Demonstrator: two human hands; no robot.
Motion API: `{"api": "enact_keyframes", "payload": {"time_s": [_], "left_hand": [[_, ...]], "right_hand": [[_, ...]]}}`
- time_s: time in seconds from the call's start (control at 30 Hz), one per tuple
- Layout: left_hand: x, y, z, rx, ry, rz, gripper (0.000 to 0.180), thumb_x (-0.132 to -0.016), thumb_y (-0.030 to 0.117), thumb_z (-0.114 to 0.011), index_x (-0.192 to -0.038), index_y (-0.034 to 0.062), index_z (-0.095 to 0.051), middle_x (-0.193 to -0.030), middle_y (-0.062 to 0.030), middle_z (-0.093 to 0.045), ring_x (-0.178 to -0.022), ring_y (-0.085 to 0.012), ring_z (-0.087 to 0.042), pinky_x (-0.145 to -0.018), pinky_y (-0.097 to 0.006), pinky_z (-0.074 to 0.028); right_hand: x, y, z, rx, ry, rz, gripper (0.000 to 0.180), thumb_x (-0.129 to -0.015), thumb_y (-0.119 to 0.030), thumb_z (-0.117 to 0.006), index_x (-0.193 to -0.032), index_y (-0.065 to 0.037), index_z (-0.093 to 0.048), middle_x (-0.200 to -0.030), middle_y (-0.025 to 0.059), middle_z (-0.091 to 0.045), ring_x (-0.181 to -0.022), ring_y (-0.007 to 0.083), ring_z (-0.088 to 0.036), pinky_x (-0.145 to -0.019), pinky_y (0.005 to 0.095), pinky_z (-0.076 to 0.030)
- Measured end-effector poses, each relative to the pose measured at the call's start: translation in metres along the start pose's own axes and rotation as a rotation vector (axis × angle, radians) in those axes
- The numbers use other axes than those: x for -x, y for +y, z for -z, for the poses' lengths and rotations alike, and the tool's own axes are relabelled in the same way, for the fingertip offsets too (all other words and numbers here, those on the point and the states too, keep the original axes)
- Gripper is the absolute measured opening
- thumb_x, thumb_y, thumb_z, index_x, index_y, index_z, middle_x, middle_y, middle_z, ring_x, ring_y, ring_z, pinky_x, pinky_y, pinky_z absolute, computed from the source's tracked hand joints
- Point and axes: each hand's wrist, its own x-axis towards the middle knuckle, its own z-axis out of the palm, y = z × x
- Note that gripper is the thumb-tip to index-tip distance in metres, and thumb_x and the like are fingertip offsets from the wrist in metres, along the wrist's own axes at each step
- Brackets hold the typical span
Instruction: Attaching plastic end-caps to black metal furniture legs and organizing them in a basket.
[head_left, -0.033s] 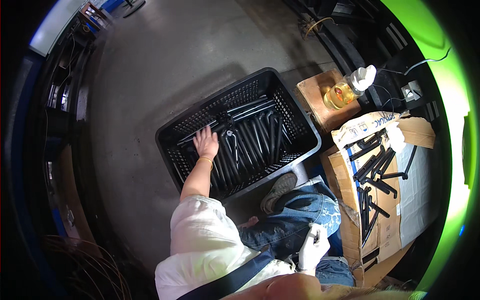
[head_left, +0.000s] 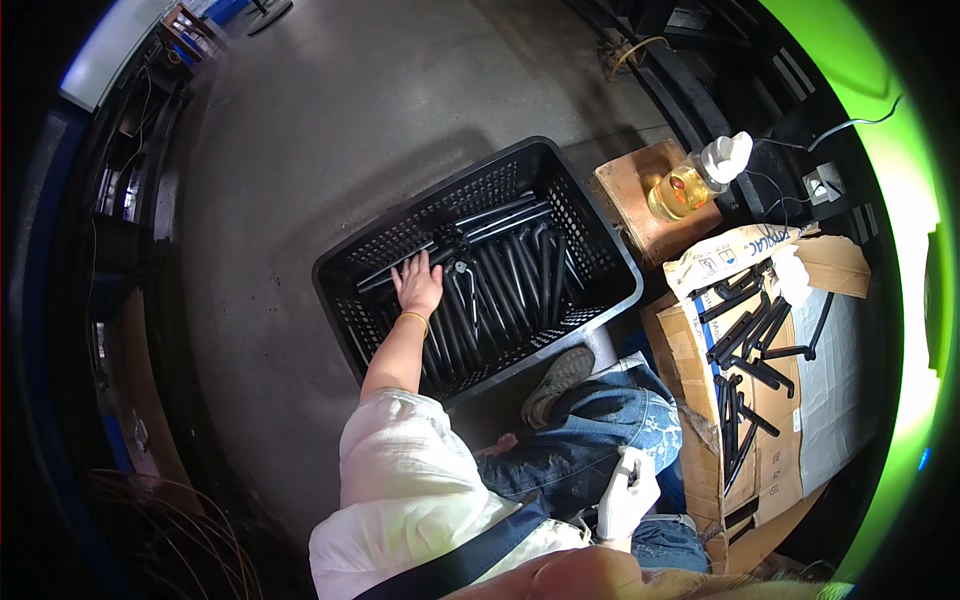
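Slight rightward shift of left grip (head_left: 419,289) since earlier frame; fingers spread wide. Black rods (head_left: 503,282) beneath and to right of left grip, inside black crate (head_left: 603,226). Right grip (head_left: 626,497) curled; cannot tell contents.

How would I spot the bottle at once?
Find the big black crate on the floor. Just past its right side sits a brown block, and on that the bottle. Unlike both, it is see-through, with yellow liquid inside and a white top.
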Motion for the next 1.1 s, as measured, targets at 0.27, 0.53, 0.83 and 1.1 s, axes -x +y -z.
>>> {"api": "enact_keyframes", "payload": {"time_s": [0.27, 0.53, 0.83, 1.1], "left_hand": [[-0.027, 0.023, 0.034, -0.001, -0.105, -0.106, 0.037, -0.090, 0.031, -0.064, -0.120, 0.0113, -0.057, -0.113, -0.0107, -0.061, -0.111, -0.0293, -0.058, -0.095, -0.048, -0.047], [-0.018, -0.019, 0.047, 0.052, 0.222, -0.218, 0.048, -0.087, 0.020, -0.066, -0.133, 0.0165, -0.054, -0.117, -0.0101, -0.055, -0.112, -0.0299, -0.052, -0.101, -0.043, -0.041], [0.011, 0.013, -0.003, 0.027, 0.314, -0.053, 0.053, -0.091, 0.021, -0.059, -0.140, 0.0079, -0.045, -0.144, -0.0104, -0.041, -0.136, -0.0297, -0.035, -0.113, -0.051, -0.025], [0.058, 0.175, -0.018, 0.349, -0.186, -0.390, 0.041, -0.083, 0.033, -0.070, -0.111, 0.0068, -0.055, -0.109, -0.0144, -0.060, -0.103, -0.0325, -0.061, -0.087, -0.045, -0.051]], "right_hand": [[0.000, 0.008, -0.002, 0.002, 0.023, 0.074, 0.017, -0.096, -0.007, -0.053, -0.096, 0.003, -0.067, -0.085, 0.0115, -0.067, -0.075, 0.0147, -0.060, -0.073, 0.0278, -0.048], [-0.001, 0.007, -0.001, 0.029, 0.024, 0.117, 0.017, -0.095, -0.007, -0.054, -0.095, 0.003, -0.067, -0.084, 0.0126, -0.067, -0.075, 0.0159, -0.061, -0.073, 0.0277, -0.048], [-0.001, 0.007, -0.002, -0.004, 0.015, 0.037, 0.015, -0.093, -0.006, -0.056, -0.095, 0.002, -0.068, -0.088, 0.0153, -0.070, -0.080, 0.0242, -0.067, -0.079, 0.0316, -0.051], [0.001, 0.001, -0.004, -0.009, 0.005, 0.073, 0.014, -0.092, -0.004, -0.057, -0.096, 0.002, -0.068, -0.088, 0.0156, -0.070, -0.080, 0.0242, -0.068, -0.077, 0.0315, -0.052]]}}
